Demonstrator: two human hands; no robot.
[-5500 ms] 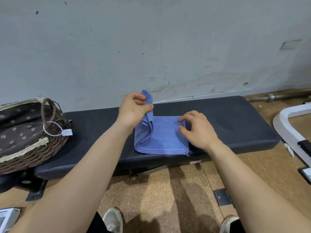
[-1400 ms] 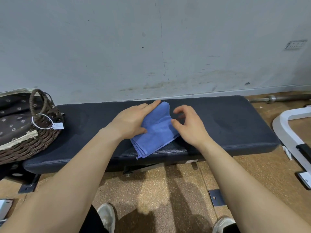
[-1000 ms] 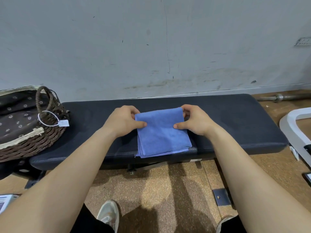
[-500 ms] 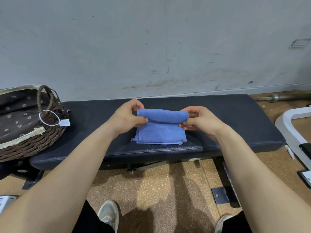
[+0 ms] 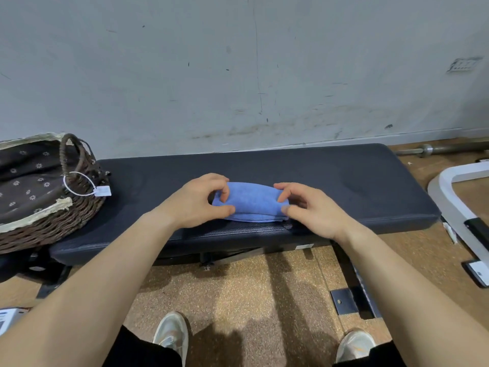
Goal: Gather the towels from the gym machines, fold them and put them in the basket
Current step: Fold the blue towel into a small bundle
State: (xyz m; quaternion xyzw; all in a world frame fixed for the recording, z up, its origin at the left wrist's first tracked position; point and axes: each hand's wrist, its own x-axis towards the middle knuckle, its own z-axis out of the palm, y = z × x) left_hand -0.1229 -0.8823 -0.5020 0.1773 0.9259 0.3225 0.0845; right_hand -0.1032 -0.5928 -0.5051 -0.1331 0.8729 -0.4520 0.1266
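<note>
A blue towel (image 5: 251, 202), folded into a small thick rectangle, lies on the dark padded gym bench (image 5: 357, 181) near its front edge. My left hand (image 5: 197, 203) pinches the towel's left end between thumb and fingers. My right hand (image 5: 309, 207) pinches its right end the same way. A brown wicker basket (image 5: 53, 215) with a dark flowered lining stands on the bench's left end, about a forearm's length from the towel; I see no towel inside the part in view.
A grey wall runs right behind the bench. A white machine frame (image 5: 449, 197) stands on the floor at the right, and a steel barbell (image 5: 436, 149) lies along the wall. My two shoes (image 5: 172, 337) rest on the cork-coloured floor in front.
The flat towel was folded in half, its far edge brought toward me over the near one. Both hands have moved to the ends of the smaller bundle.
</note>
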